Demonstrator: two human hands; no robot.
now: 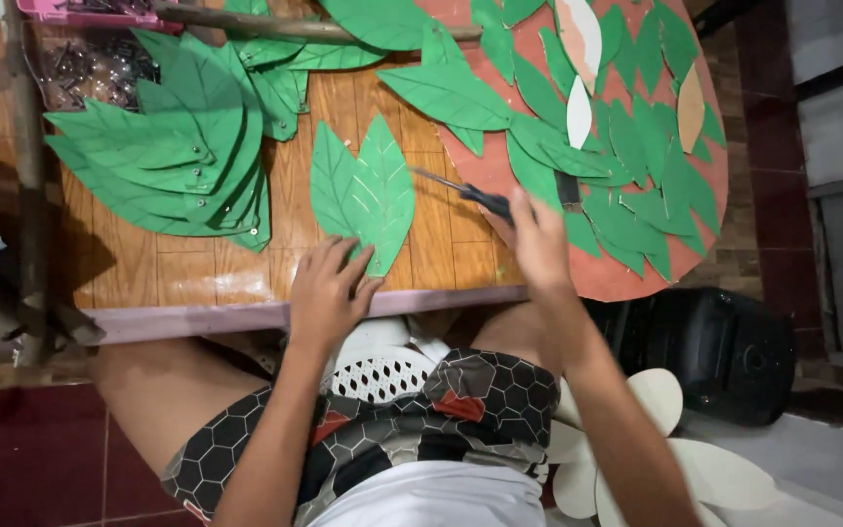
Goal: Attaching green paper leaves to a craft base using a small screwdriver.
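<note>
Head view: the left hand (pixel 329 293) is laid flat, fingers spread, on the lower edge of a two-lobed green paper leaf cutout (pixel 363 190) on the wooden tabletop (pixel 178 263). The right hand (pixel 539 239) is closed around black-handled scissors (pixel 461 190) — blades pointed toward the leaf. A slip could nick the pressing fingers or tear the paper. Farther left, a clear plastic tray (pixel 90 68) holds small dark pieces — too blurred to identify.
</note>
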